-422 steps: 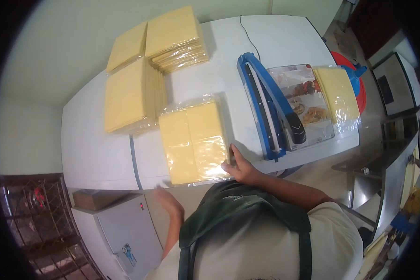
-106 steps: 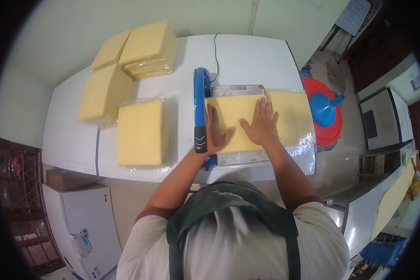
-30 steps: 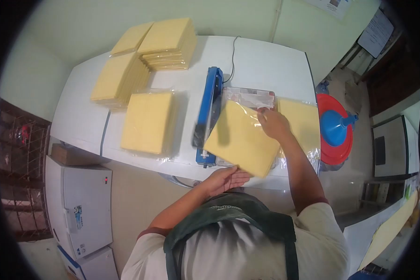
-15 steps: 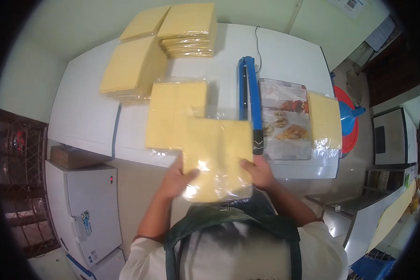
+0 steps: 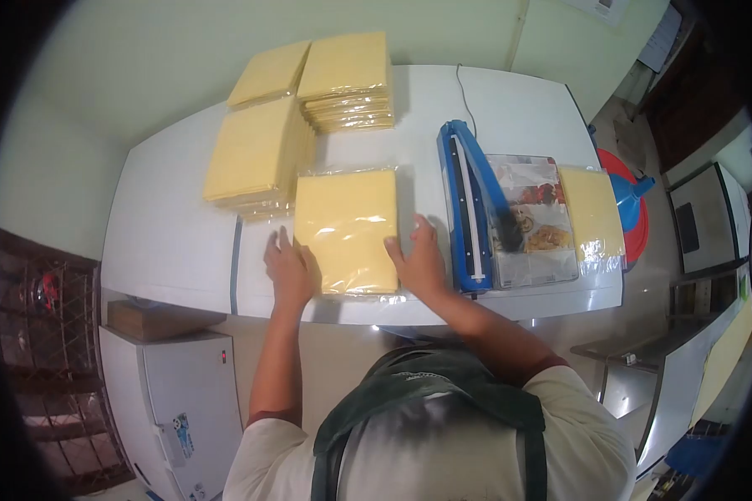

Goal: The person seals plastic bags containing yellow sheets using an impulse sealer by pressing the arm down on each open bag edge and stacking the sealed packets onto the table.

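Observation:
A stack of yellow sheets in clear plastic (image 5: 347, 230) lies near the front of the white table. At its left edge is my left hand (image 5: 290, 271), fingers apart. My right hand (image 5: 419, 259) is at its right edge, thumb and fingers spread, thumb by the plastic. To the right stands the blue bag sealer (image 5: 468, 213) with its arm raised and blurred at the handle. A picture-printed tin (image 5: 536, 219) lies beside it, and another yellow packet (image 5: 591, 215) rests at the table's right end.
Tall stacks of wrapped yellow packets (image 5: 251, 154) stand at the back left of the white table (image 5: 171, 209). A black cord runs behind the sealer. Right of the table are a red basin (image 5: 637, 238) and a blue funnel (image 5: 631, 194). A white freezer (image 5: 192, 401) stands at lower left.
The yellow packet that I held near my body now lies on top of the front stack. My hands have moved forward and loosened from it. The sealer's arm has swung right, away from its base.

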Available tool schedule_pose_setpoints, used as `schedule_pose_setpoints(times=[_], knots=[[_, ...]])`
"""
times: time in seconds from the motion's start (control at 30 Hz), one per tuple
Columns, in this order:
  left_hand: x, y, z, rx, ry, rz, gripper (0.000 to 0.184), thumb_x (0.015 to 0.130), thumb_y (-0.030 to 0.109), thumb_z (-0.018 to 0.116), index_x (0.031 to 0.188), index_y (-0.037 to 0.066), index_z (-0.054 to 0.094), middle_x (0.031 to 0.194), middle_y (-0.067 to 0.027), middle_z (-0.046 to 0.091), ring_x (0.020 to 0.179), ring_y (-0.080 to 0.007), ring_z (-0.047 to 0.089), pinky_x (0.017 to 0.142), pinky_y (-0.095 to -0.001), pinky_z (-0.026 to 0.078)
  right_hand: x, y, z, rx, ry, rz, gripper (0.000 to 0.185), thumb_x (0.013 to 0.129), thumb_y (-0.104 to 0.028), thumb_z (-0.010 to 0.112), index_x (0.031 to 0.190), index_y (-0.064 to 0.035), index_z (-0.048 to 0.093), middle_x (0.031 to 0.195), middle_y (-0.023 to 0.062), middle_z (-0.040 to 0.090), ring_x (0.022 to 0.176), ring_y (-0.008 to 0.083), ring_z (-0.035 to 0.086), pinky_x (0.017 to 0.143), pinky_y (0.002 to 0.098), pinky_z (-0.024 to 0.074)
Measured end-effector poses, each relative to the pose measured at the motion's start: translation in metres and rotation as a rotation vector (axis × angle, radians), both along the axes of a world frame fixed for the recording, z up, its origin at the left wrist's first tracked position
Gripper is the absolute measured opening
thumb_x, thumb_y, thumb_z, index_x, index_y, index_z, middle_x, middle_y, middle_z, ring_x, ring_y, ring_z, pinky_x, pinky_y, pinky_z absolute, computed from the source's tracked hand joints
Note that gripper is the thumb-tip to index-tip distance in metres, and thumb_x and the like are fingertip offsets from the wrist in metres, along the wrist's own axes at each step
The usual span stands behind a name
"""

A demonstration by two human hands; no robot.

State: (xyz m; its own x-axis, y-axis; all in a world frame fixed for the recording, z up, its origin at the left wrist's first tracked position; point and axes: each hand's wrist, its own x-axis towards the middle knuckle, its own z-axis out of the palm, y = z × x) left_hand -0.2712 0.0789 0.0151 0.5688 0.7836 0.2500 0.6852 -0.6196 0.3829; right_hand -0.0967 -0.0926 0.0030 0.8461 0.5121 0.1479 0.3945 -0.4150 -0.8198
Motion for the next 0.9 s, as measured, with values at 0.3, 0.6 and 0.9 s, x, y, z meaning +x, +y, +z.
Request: schedule_pose_setpoints(times=[0.3, 0.6, 0.9], knots=[[0.130, 0.041, 0.027, 0.222, -0.052, -0.486, 0.042, 0.088, 0.026, 0.064, 0.120, -0.001, 0.061, 0.122, -0.0236, 0.061, 0.114, -0.0409, 0.056, 0.099, -0.0502, 0.043, 0.038, -0.165, 0.021, 0.271, -0.270, 0.562, 0.008, 0.090, -0.011, 0.064, 0.086, -0.0039, 0.067, 0.072, 0.0083, 0.066, 0.065, 0.0209, 0.065, 0.062, 0.0321, 0.0521], [0.176, 0.041, 0.017, 0.223, -0.033, -0.599, 0.022, 0.093, 0.016, 0.057, 0.104, 0.002, 0.069, 0.102, -0.0173, 0.069, 0.097, -0.0386, 0.064, 0.087, -0.0477, 0.050, 0.217, -0.345, -0.053, -0.196, -0.502, -0.384, 0.043, 0.077, -0.011, 0.075, 0.117, -0.0043, 0.061, 0.115, 0.0169, 0.059, 0.105, 0.0330, 0.057, 0.092, 0.0443, 0.0453], [0.204, -0.094, 0.038, 0.187, -0.314, -0.297, 0.028, 0.097, 0.013, 0.055, 0.122, 0.002, 0.064, 0.120, -0.0173, 0.066, 0.111, -0.0324, 0.062, 0.099, -0.0411, 0.046, 0.229, -0.359, -0.066, -0.243, -0.671, -0.235, 0.038, 0.066, -0.027, 0.081, 0.100, -0.0125, 0.072, 0.104, 0.0053, 0.060, 0.101, 0.0269, 0.053, 0.093, 0.0443, 0.0347]])
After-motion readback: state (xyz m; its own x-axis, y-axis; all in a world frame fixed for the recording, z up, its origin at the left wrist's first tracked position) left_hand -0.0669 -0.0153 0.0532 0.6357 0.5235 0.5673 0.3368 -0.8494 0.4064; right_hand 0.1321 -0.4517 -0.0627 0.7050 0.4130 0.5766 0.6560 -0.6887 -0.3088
